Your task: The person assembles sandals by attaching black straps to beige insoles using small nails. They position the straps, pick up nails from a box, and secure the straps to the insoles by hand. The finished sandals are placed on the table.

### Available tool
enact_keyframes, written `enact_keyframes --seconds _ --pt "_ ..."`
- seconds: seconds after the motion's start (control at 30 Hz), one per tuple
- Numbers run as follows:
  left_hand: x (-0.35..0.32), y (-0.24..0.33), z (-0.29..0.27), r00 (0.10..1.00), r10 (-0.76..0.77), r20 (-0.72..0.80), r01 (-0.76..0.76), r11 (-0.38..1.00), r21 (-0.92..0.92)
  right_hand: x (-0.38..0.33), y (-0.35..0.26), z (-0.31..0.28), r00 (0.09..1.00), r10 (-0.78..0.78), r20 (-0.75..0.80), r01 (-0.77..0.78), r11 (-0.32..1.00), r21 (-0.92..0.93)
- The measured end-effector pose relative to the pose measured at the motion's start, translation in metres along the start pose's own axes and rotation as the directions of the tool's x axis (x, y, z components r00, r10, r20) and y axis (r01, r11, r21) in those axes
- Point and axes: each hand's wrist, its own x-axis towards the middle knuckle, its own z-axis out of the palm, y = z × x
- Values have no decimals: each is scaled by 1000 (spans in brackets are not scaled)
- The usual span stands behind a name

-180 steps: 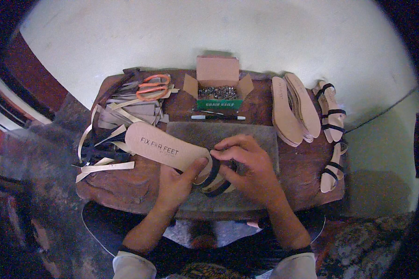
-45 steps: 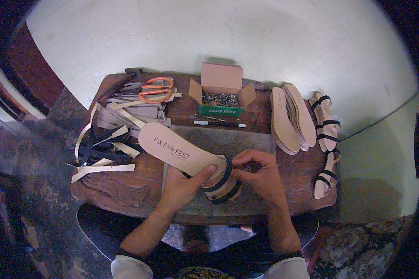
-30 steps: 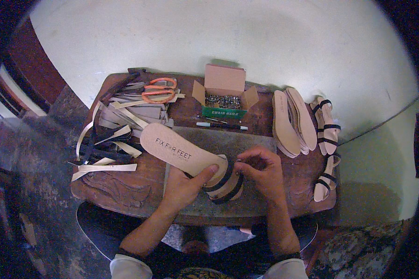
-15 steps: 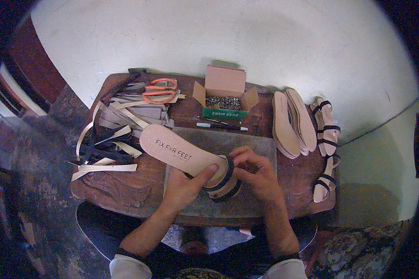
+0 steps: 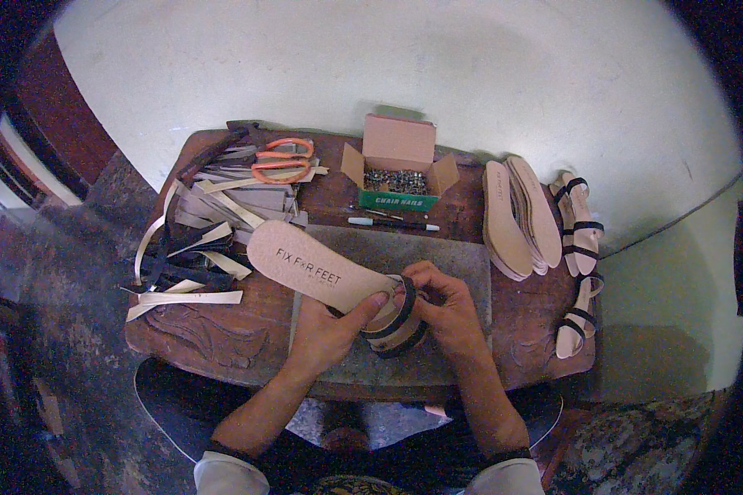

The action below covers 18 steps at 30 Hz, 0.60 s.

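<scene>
Tan, with dark lettering printed near the heel, the sandal [image 5: 330, 279] is held in the head view above a grey mat [image 5: 347, 363] on the wooden counter [image 5: 235, 318], heel toward the upper left. The left hand [image 5: 330, 328] has its fingers clamped on it, thumb on top of the sole. The right hand [image 5: 446, 305] has its fingers at the front black strap [image 5: 405, 304]; they look drawn together, but whether they pinch it I can't tell.

White lettering runs across the green front of an open box [image 5: 398, 201] full of nails [image 5: 395, 181]. A black-and-white pen [image 5: 392, 223] lies before it. The stacked insoles [image 5: 505, 227] at right bear faint dark print, too small to make out; beside them are black-strapped sandals [image 5: 584, 239].

At left, orange scissors [image 5: 282, 157] rest on grey and cream strips [image 5: 260, 202], with black and cream straps [image 5: 194, 268] nearer. The held heel covers part of the strips; the right hand hides part of the strap.
</scene>
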Motion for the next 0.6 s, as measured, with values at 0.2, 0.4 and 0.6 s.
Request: enact_keyframes --seconds 0.2,0.4,0.6 --pt "-1 -1 2 999 3 -50 -1 999 41 -2 -4 6 998 1 -59 -3 999 -32" --pt "0 0 0 999 23 -26 -22 998 60 1 -1 3 1000 -21 -23 19 996 -85" --pt "-1 5 3 999 45 -15 -43 995 93 1 4 -4 999 -51 -12 49 993 -105"
